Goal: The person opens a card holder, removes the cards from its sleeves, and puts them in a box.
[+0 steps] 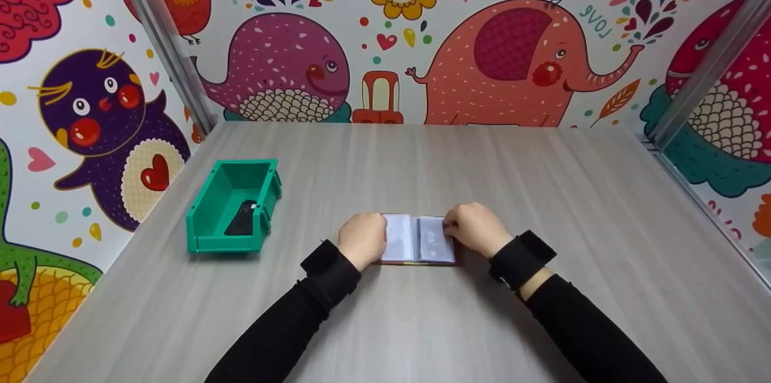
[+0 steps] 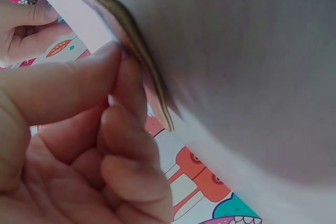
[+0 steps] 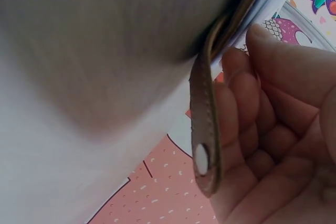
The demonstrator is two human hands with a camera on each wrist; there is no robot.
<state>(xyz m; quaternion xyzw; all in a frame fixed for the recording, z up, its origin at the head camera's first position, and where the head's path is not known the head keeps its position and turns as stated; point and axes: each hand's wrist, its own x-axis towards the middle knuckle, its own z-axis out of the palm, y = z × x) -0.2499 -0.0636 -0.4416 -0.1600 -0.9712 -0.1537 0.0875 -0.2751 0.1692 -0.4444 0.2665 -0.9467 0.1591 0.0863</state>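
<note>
A card holder with clear plastic sleeves lies opened out on the table, a brown cover under its sleeves. My left hand pinches its left edge between thumb and forefinger; the left wrist view shows the thin cover edge-on beside the fingertips. At the right side, my right hand pinches the edge of the sleeves with thumb and forefinger, other fingers curled. A brown strap with a metal snap sticks out from the cover beside those fingers in the right wrist view.
A green plastic bin stands to the left on the table, with a flat black item inside. Walls printed with cartoon animals enclose the table at the back and both sides.
</note>
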